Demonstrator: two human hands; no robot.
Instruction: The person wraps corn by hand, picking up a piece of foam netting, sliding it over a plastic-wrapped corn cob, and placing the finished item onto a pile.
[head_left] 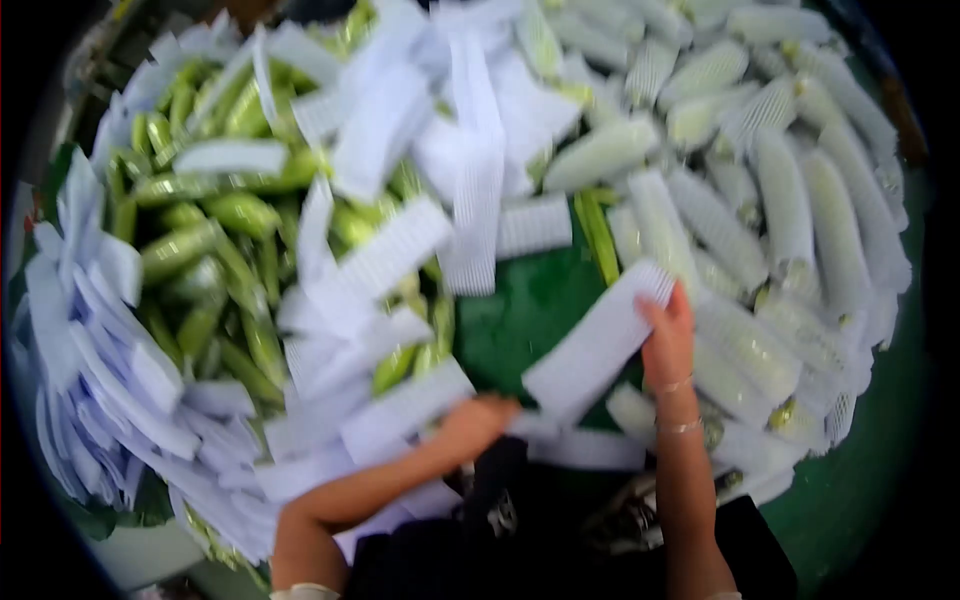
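In the middle of the head view, my right hand [668,335] pinches a flat white foam net sleeve [590,345] by its upper right end. The sleeve slants down to the left over the green table [510,315]. Lower and to the left, my left hand [480,425] is smeared by motion, close to the loose sleeves [410,405] in front of me. Its fingers look bent, but their grip is blurred. Right of my right hand lie long pale-green vegetables inside net sleeves [745,345].
A heap of shiny long green vegetables [240,215] fills the left side. Stacked white sleeves [90,350] line the far left edge, and more sleeves [385,95] cover the heap's top. Sleeved vegetables [830,220] are piled along the right.
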